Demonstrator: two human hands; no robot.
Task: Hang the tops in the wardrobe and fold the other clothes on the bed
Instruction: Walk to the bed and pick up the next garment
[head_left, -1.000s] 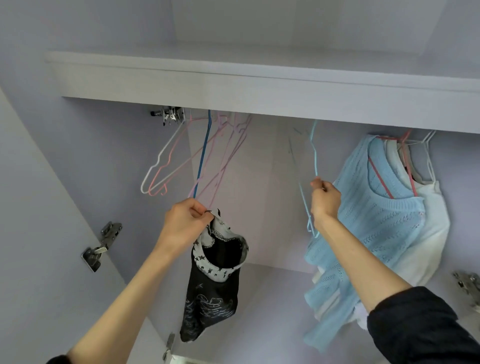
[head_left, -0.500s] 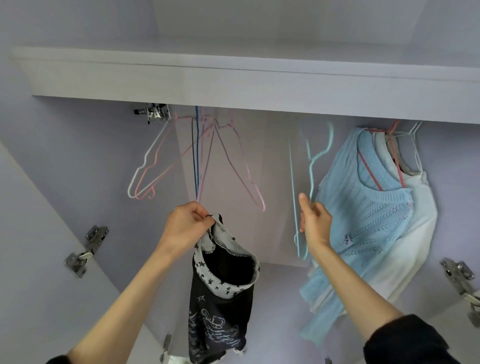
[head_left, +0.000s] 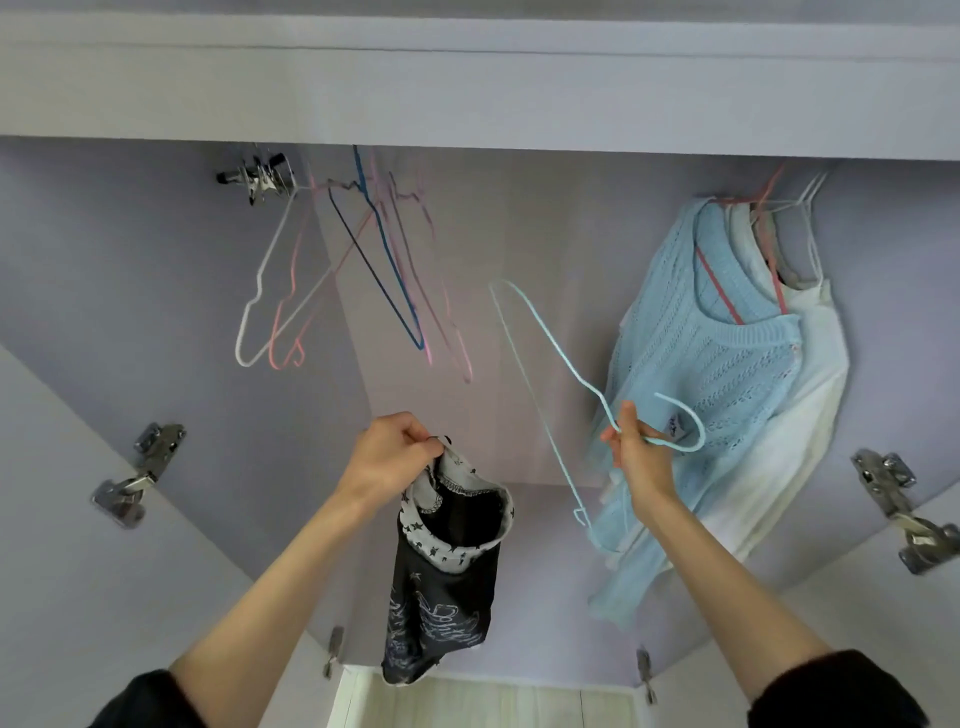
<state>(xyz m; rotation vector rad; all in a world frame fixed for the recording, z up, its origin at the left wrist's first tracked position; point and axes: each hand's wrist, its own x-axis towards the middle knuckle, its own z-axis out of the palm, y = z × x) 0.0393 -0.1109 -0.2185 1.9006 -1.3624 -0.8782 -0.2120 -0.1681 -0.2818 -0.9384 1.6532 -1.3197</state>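
Observation:
My left hand (head_left: 392, 457) pinches the neckline of a black top (head_left: 441, 587) with a white star-print collar; the top hangs below the hand inside the open wardrobe. In my right hand (head_left: 631, 457) is a light blue wire hanger (head_left: 550, 343), gripped near its hook; it is off the rail and tilted up to the left. Hand and hanger are just in front of a light blue knit sweater (head_left: 711, 353), which hangs on a red hanger at the right.
Several empty wire hangers (head_left: 332, 275), white, pink and blue, hang from the rail at the upper left. A white top (head_left: 800, 415) hangs behind the sweater. The wardrobe shelf (head_left: 467, 88) runs overhead. Metal door hinges (head_left: 140, 473) stick out on both sides.
My right hand has taken the light blue hanger off the rail and brought it down, tilted, towards me. The left hand still holds the black top. The empty hangers swing.

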